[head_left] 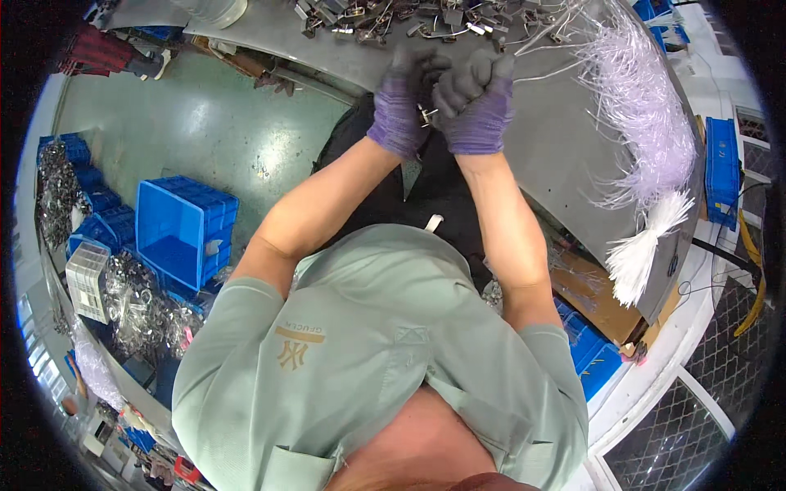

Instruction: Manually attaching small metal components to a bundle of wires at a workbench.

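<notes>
Both my hands wear purple gloves with dark grey coated fingers, held close together over the near edge of a grey table (557,135). My left hand (401,102) is closed, its fingers curled toward the right one. Beside it, my right hand (476,102) is also closed, knuckles up. A small shiny metal part (426,116) shows in the gap between them; which hand holds it I cannot tell. The fingers hide whatever else they grip. Beyond my hands lies a heap of small dark blocks and metal pieces (385,18).
A long bundle of clear and pale purple plastic strands (643,114) with white ends (647,250) lies along the table's right. Loose strands reach toward my right hand. Blue crates (176,225) and bagged parts (135,303) stand at the left. Another blue crate (722,168) is at the right.
</notes>
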Motion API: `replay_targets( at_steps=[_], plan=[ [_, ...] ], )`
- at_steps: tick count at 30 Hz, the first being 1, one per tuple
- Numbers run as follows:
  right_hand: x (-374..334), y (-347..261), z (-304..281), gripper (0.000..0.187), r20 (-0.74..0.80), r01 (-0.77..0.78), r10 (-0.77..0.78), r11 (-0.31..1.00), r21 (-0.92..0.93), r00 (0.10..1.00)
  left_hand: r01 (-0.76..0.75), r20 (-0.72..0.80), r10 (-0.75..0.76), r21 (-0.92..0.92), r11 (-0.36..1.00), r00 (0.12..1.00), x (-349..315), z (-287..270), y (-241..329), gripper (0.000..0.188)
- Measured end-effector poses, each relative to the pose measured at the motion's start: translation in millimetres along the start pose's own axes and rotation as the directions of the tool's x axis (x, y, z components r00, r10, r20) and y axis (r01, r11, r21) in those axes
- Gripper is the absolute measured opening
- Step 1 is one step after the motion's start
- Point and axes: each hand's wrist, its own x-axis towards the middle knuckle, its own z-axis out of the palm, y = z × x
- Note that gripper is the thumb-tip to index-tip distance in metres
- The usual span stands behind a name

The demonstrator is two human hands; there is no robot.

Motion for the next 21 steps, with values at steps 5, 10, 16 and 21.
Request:
replay_targets(
  at_steps=[5, 10, 16, 21],
  plan=[
    [64.9, -32.6, -54.6, 0.038, -0.085, 0.024, -0.057, 0.94, -0.341, 0.995, -0.436, 0.31, 0.319, 0.47, 0.768, 0.896, 24.8, -2.1, -12.6, 0.043],
    [101.4, -88.1, -181.4, 0.054, 0.039, 0.085, -0.448, 0.083, -0.993, 0.893, -0.625, 0.657, 0.29, 0.753, -0.208, 0.695, 88.3, -69.1, -3.7, 0.05],
    [80.8, -171.8, -295.7, 0.042, -0.119, -0.248, -0.67, -0.1, -0.964, 0.733, -0.518, 0.589, -0.026, 0.689, -0.506, 0.808, 122.9, -43.1, 9.2, 0.044],
    [71.8, -225.9, -318.6, 0.062, -0.352, -0.568, -0.661, -0.137, -0.811, 0.662, -0.462, 0.425, -0.248, 0.531, -0.71, 0.87, 135.3, -46.3, -0.6, 0.046]
  ],
)
